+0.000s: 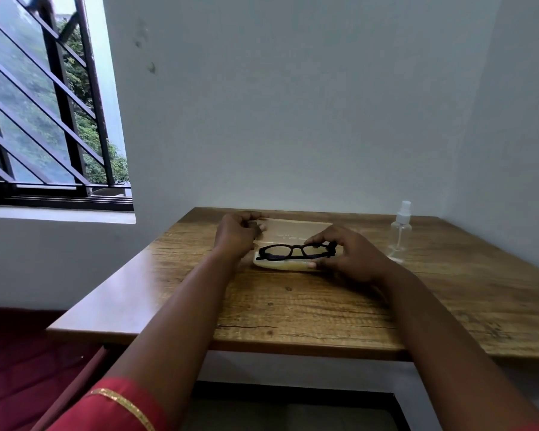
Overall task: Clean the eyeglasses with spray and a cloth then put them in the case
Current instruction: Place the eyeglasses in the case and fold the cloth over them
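Black glasses (pixel 296 252) folded, lying in the lower half of an open clear case (pixel 288 265) near the far middle of the wooden surface (pixel 293 306). Case lid (pixel 296 230) swung back flat toward the wall, faint print on it too small to read.

Right hand (pixel 347 255) curled around the right end of the glasses, fingers over the top of the frame, thumb below by the front edge of the case; closed on the frame, though whether lifted or fully resting in the tray cannot be told. Left hand (pixel 238 233) at the left end of the case, fingers bent and pinched on the lid's near corner, thumb tip showing pale against the plastic.

Clear spray bottle (pixel 400 233) with a white nozzle upright to the right of the case, well apart from the right hand, close to the side wall. Something pale and yellowish visible through the front wall of the case under the glasses, possibly a cloth, too blurred to be sure.

Both forearms stretched forward across the surface, bare; red sleeve (pixel 115 405) with a gold trim at the lower left. Barred window (pixel 44 104) on the left, green foliage beyond.
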